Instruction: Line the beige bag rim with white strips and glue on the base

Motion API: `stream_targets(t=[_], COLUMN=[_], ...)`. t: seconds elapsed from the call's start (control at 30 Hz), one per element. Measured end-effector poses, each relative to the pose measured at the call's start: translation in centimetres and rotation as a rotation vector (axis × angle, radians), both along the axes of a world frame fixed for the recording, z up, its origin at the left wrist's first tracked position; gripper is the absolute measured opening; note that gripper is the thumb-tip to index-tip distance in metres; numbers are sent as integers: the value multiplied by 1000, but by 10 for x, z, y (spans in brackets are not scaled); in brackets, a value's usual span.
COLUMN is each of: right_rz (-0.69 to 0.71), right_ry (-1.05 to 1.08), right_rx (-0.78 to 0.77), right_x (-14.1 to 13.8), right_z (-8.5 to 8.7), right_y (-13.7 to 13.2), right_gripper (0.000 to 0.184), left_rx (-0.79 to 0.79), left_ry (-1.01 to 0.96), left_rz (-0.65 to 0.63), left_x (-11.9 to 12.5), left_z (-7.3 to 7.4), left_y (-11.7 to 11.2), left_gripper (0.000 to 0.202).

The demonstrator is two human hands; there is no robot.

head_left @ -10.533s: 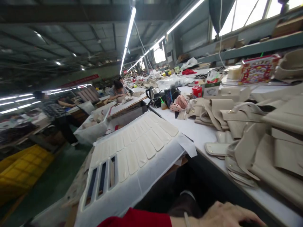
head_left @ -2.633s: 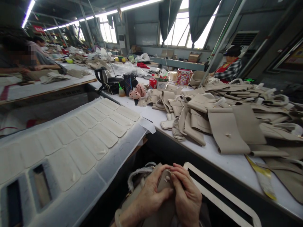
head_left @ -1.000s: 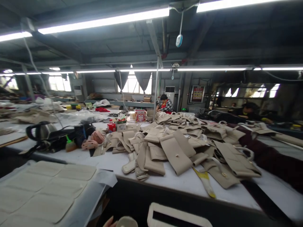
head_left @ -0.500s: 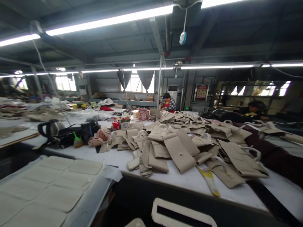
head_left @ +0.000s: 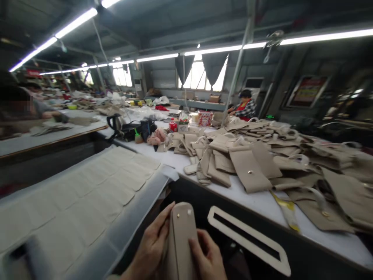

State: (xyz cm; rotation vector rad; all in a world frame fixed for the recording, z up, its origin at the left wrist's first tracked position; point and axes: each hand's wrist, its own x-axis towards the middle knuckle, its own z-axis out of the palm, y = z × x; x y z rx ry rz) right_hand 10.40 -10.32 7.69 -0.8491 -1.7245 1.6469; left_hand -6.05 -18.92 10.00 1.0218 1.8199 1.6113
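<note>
Evidently the print on the red-and-white box [head_left: 205, 119] is too blurred to read, as is the wall poster [head_left: 308, 91]. Near the kettle [head_left: 116, 123] stand a red bottle [head_left: 173, 126] and a green-nozzled bottle [head_left: 138, 137], brownish below, its contents too small to tell. Left hand [head_left: 153, 243] and right hand [head_left: 207, 254] grip a beige piece [head_left: 183, 243] from either side, beside a pale slotted frame [head_left: 247, 239]; the piece's lower end is cut off.

It's a workshop: worktables [head_left: 167, 157], tube lights [head_left: 76, 23], tan pieces [head_left: 247, 165] (in heaps).
</note>
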Motion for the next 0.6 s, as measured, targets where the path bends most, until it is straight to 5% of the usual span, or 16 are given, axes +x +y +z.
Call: stream_targets(t=[0.1,0.2,0.37,0.6], right_rz=[-89,-63,-73,-121], right_ry=[-150,-239,-269,-260], right_rx=[30,102,167,254], right_x=[0,-5,-17,-27], right_z=[-10,-11,0,6], right_y=[-4,-6,-10,-8], right_gripper=[44,50,49,42], left_rx=[42,6,-43,-7], left_ry=[-232,-147,-7,-219], left_rz=[40,71,106,218], left_x=[38,56,48,50], left_z=[-18,-23,-16,-18], left_y=[-10,-14,-9,-8], left_gripper=[54,62,60,55])
